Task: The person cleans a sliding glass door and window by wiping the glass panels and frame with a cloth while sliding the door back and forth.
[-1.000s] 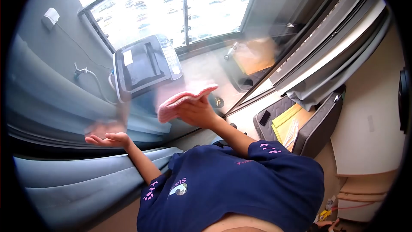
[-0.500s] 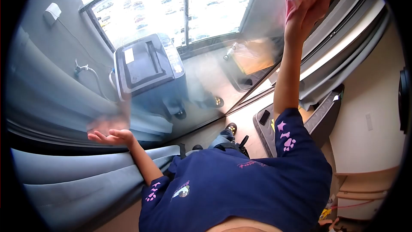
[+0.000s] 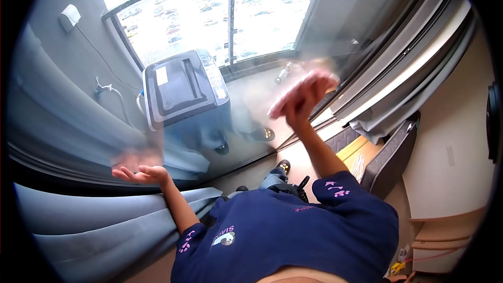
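A pink cloth (image 3: 299, 94) lies pressed against the glass pane (image 3: 246, 120), with my right hand (image 3: 304, 106) on it. The hand's fingers are partly blurred and lie over the cloth. On the left, my left hand (image 3: 140, 174) is held palm up with its fingers spread and nothing in it, close to the glass, where its reflection shows. Through the glass, a dark-lidded washing machine (image 3: 178, 86) stands between the two hands.
Blue curtains (image 3: 105, 225) hang at the lower left, a grey curtain (image 3: 414, 91) at the right. A grey padded case (image 3: 390, 157) holds yellow folders (image 3: 352, 149). A white cabinet (image 3: 450, 162) stands at the right. Beyond the machine is a window (image 3: 262, 15).
My right hand and the pink cloth swung up to the upper right, then came back down and left to the middle of the glass. My left hand has barely moved.
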{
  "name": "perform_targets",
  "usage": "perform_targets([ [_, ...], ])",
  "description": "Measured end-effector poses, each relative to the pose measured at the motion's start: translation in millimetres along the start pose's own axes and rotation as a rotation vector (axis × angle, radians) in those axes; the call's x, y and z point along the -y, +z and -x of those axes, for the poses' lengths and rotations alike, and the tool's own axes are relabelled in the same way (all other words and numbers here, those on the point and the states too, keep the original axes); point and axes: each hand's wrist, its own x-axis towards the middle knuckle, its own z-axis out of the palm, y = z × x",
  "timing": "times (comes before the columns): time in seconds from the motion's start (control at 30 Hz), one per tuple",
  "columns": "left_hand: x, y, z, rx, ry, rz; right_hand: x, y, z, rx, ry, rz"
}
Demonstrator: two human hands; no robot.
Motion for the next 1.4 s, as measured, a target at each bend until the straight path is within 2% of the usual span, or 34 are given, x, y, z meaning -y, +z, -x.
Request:
perform_targets([
  [0.03,-2,-1,-2,0.012,0.004,-0.011,-6,-1,-49,-0.122,0.016,0.054],
  [0.07,-4,-3,-2,0.026,0.009,-0.024,-17,-8,-99,-0.183,-0.036,0.081],
  [0.17,-3,-2,-2,0.022,0.021,-0.009,-33,-22,-203,-0.307,0.057,0.118],
  [0.2,-3,-2,-2,0.016,0.022,-0.009,-39,-19,-223,-0.392,-0.057,0.146],
  [0.3,-3,-2,-2,0.007,0.007,-0.008,-6,-17,-205,-0.209,0.015,0.174],
  [0.37,0,-1,0,0.000,0.007,-0.006,-2,-2,-148,-0.160,0.001,0.274],
  [0.47,4,-1,0,-0.004,0.020,0.005,28,17,-21,-0.019,0.110,0.133],
  [0.57,0,-2,0,0.001,0.005,0.024,28,28,126,0.208,-0.054,0.089],
  [0.6,0,-3,1,0.007,0.007,0.020,30,25,136,0.266,-0.107,0.116],
  [0.67,1,-3,1,0.008,0.014,0.008,15,23,146,0.267,-0.047,0.083],
  [0.73,1,-4,0,0.015,0.016,-0.002,12,13,94,0.273,0.032,0.073],
  [0.8,1,-5,1,0.016,0.009,-0.003,-10,11,14,-0.026,0.015,0.188],
  [0.83,0,-4,1,0.016,0.004,0.005,-17,-3,-40,0.039,0.004,0.196],
  [0.9,-1,-5,0,0.026,-0.003,0.000,-41,-16,-111,-0.140,0.023,0.204],
  [0.97,-2,-5,0,0.027,-0.003,0.007,-48,-23,-163,-0.254,0.194,-0.007],
  [1.03,1,-5,1,0.027,-0.005,0.021,-35,-26,-182,-0.218,0.250,-0.048],
  [1.1,3,-4,3,0.017,-0.013,0.038,-18,-12,-167,-0.243,0.236,0.149],
  [1.17,5,-4,5,0.008,-0.010,0.050,17,9,-116,-0.133,0.123,0.278],
  [1.23,-2,-3,2,-0.007,-0.020,0.036,52,33,-37,-0.115,0.078,0.161],
  [1.27,-7,-3,-1,-0.013,-0.023,0.031,69,33,11,0.067,0.106,0.070],
  [1.3,-9,-2,-3,-0.013,-0.016,0.020,73,33,52,0.246,0.019,0.060],
  [1.33,-10,-2,-3,-0.014,-0.017,0.018,62,39,100,0.210,-0.174,0.068],
  [1.37,-11,-2,-3,-0.013,-0.017,0.016,56,42,131,0.187,-0.134,0.060],
  [1.4,-11,-3,-4,-0.010,-0.017,0.013,54,35,121,0.209,-0.122,0.057],
])
